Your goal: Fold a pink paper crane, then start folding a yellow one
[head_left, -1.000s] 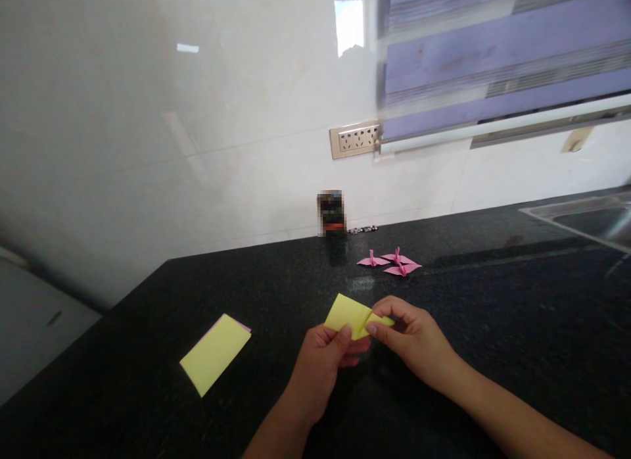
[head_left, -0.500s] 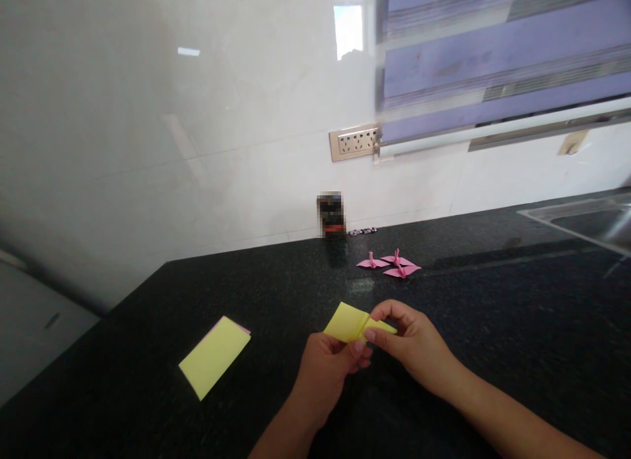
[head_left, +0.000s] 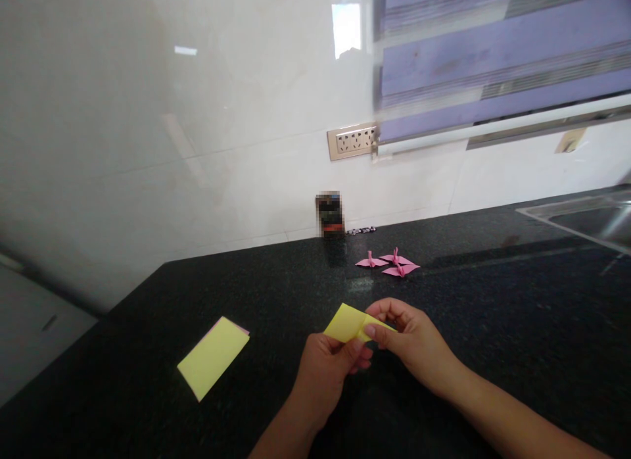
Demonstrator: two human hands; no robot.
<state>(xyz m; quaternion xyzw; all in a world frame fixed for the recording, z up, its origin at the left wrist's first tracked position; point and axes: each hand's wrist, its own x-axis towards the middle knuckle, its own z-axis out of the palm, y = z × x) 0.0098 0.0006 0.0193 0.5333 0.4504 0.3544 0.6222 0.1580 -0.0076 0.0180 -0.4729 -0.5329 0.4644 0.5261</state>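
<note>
A small folded yellow paper [head_left: 348, 322] is held just above the black counter [head_left: 493, 314] between both hands. My left hand [head_left: 328, 373] pinches its lower left part, thumb on top. Closed on the paper's right end is my right hand [head_left: 411, 340], fingers curled over a crease. A second yellow sheet [head_left: 213, 356], folded into a rectangle with a pink edge showing, lies flat on the counter to the left of my hands.
Three pink paper cranes [head_left: 387, 264] sit farther back on the counter. A small dark container [head_left: 330, 216] stands by the white wall under a socket strip [head_left: 351, 141]. A steel sink [head_left: 586, 217] is at the right edge. The counter's left edge drops off near the folded sheet.
My left thumb has slid lower on the yellow paper, and both hands have sunk slightly. The paper's right end is now more tightly pinched.
</note>
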